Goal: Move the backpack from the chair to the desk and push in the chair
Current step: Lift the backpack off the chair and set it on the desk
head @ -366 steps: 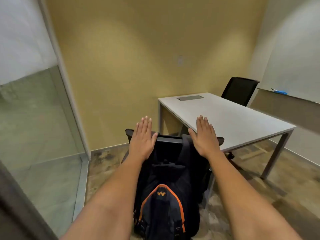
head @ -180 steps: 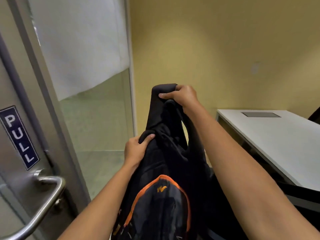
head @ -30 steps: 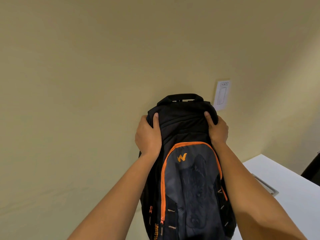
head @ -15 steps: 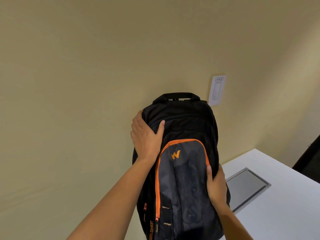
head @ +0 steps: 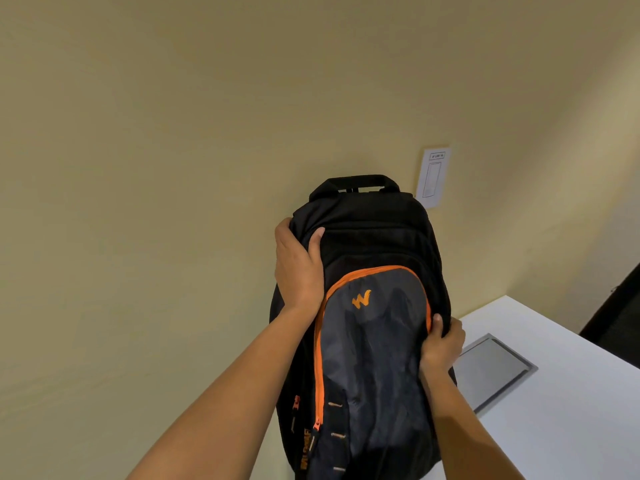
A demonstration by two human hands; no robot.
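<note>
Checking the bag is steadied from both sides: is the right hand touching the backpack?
Touching. The head view shows the right hand pressed against the backpack on its right edge, thumb lying on the orange zip trim.

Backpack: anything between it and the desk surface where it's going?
Nothing visible. The black and grey backpack with orange trim stands upright at the white desk, both hands on it: left hand, right hand. The grey inset panel lies beside it. The backpack's base is out of frame.

Yellow wall (head: 173, 168), small white notice (head: 433, 176)
</note>
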